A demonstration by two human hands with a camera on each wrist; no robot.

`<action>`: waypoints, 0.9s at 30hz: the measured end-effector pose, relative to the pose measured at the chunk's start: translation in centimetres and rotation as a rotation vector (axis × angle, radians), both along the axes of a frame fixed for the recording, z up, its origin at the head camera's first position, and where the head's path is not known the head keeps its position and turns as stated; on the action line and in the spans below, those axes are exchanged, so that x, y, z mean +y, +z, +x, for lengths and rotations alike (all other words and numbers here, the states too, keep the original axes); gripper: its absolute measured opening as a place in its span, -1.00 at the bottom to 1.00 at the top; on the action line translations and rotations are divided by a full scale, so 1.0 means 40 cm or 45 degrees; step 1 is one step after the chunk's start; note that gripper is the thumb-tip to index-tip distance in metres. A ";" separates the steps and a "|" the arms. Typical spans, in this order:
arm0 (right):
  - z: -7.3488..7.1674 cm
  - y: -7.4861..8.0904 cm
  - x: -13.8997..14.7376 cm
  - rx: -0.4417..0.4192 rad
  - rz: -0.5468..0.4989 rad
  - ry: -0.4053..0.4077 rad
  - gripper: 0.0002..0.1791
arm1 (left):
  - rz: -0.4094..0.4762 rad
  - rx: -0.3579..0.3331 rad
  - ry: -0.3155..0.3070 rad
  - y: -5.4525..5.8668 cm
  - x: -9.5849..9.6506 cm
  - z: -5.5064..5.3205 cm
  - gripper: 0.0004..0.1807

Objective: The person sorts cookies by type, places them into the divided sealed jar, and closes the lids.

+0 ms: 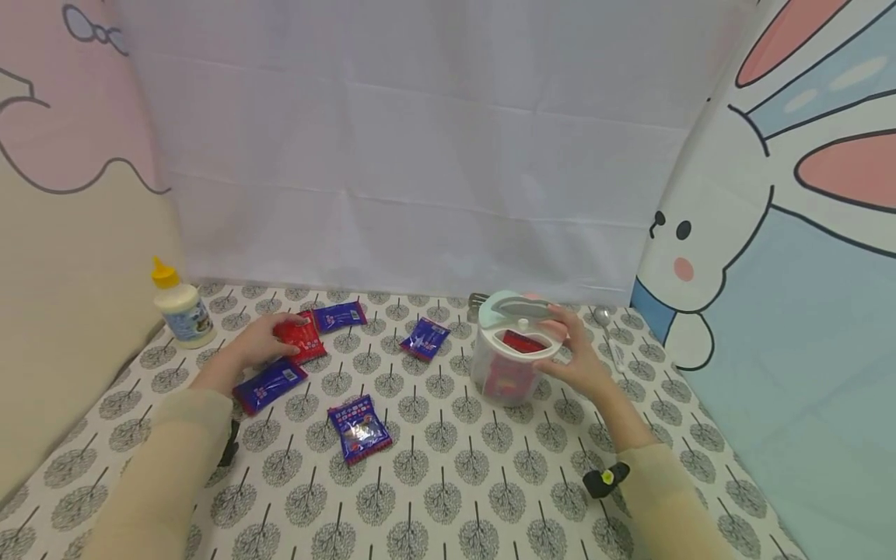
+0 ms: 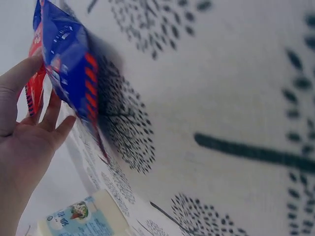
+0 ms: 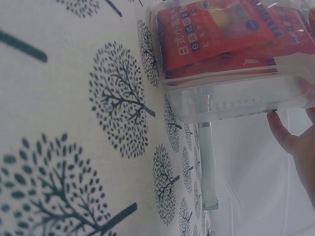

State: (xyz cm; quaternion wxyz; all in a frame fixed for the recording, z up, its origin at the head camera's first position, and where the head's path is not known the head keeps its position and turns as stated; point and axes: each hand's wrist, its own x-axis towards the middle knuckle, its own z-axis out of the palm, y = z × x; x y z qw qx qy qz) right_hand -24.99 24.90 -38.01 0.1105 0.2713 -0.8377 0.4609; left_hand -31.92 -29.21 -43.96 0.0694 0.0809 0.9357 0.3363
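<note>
My left hand (image 1: 262, 341) pinches a red snack packet (image 1: 302, 340) between thumb and fingers at the left of the table. In the left wrist view a blue packet (image 2: 71, 59) overlaps the red one. Blue packets lie on both sides of it, one nearer (image 1: 269, 385) and one farther (image 1: 339, 316). My right hand (image 1: 581, 362) grips the rim of a clear plastic container (image 1: 483, 364), thumb at the front and fingers round the far side. Its pale green flap lid (image 1: 498, 305) stands raised. Red packets (image 3: 211, 34) fill part of the container.
Two more blue packets lie mid-table, one towards the back (image 1: 425, 339) and one nearer (image 1: 360, 428). A yellow-capped bottle (image 1: 185, 315) stands at the back left. Right of the container lies a spoon (image 1: 607, 330); behind it a slotted utensil (image 1: 477, 302) shows partly.
</note>
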 end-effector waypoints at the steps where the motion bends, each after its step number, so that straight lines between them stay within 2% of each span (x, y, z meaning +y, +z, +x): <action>1: 0.000 0.000 0.000 -0.001 -0.001 0.001 0.03 | 0.008 0.005 0.012 0.003 0.003 -0.001 -0.32; 4: 0.000 0.001 0.000 0.008 0.001 0.009 0.03 | 0.028 0.032 0.023 0.015 0.015 -0.008 -0.34; 7: -0.001 0.003 0.000 0.022 0.001 0.022 0.04 | -0.019 0.085 0.011 0.039 0.032 -0.015 -0.37; 11: -0.002 0.004 0.001 0.023 -0.002 0.030 0.04 | -0.069 0.149 -0.007 0.085 0.062 -0.016 -0.42; 18: -0.007 0.007 0.000 0.031 0.009 0.035 0.05 | -0.051 0.269 -0.049 0.160 0.113 -0.001 -0.48; 22: -0.008 0.010 -0.003 0.029 0.001 0.040 0.04 | -0.011 0.333 -0.066 0.213 0.141 0.014 -0.50; 27: -0.006 0.008 -0.001 -0.009 -0.001 0.015 0.02 | 0.014 0.403 -0.070 0.299 0.192 0.043 -0.50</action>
